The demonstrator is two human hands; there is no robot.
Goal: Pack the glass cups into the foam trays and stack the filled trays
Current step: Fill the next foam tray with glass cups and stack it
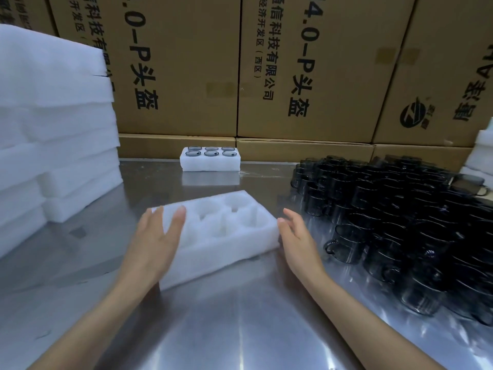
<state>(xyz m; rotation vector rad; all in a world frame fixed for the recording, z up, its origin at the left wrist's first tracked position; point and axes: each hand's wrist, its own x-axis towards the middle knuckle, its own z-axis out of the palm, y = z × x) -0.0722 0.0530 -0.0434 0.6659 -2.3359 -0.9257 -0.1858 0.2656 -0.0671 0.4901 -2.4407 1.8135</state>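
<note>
An empty foam tray (218, 233) is lying at a slant on the steel table (240, 329), right in front of the person, and both hands are bracketing it. The left hand (157, 236) is resting flat across the tray's near-left end with straight, relaxed fingers, gripping nothing; it seems to be steadying the light foam so it is not sliding on the slick metal. The right hand (296, 236) is standing with loose, straight fingers beside the tray's right end, its fingertips apparently touching the foam edge, though the blur there is making contact hard to confirm; it too is holding nothing. All six pockets of this tray are showing empty, so the person is probably squaring it up as the next one to fill. The glass cups (400, 222), dark-tinted and handled, are crowding the table's right side, just beside the right hand, likely so that it can reach them without crossing the tray. At the back of the table, against the cardboard boxes (306, 76), a filled tray (210, 159) is sitting with six cup rims showing in its pockets, well apart from the work spot and probably serving as the base of the stack. A tall pile of spare foam trays (53, 129) is waiting on the left, near the left hand.
</note>
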